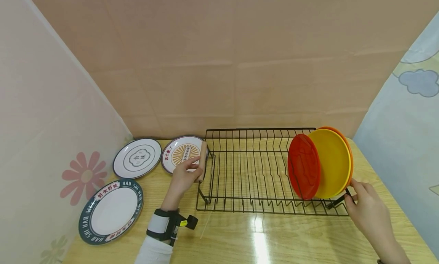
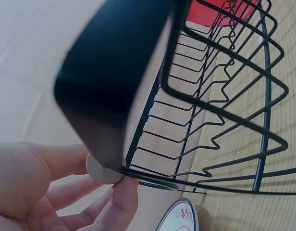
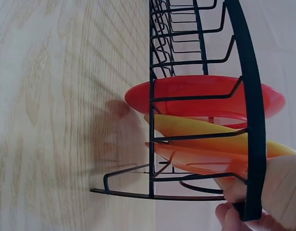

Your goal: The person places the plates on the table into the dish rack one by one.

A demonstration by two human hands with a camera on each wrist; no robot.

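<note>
A black wire dish rack (image 1: 260, 129) stands on the table. My left hand (image 1: 181, 180) pinches the wooden handle (image 1: 203, 161) at the rack's left end; its round end (image 2: 104, 169) shows between thumb and fingers in the left wrist view. At the rack's right front corner my right hand (image 1: 370, 210) grips the end of the frame, its fingertips partly hidden behind the black bar (image 3: 256, 144). Upright near the right end of the rack lean a red plate (image 1: 303, 167), a yellow plate (image 1: 332, 163) and an orange plate (image 3: 201, 160), side by side.
Left of the rack lie a white plate with a grey emblem (image 1: 123, 159), a white plate with a sunburst pattern (image 1: 171, 151) and a larger green-rimmed plate (image 1: 111, 212). Paper-covered walls (image 1: 233, 66) stand behind and on both sides of the wooden table (image 1: 291, 237).
</note>
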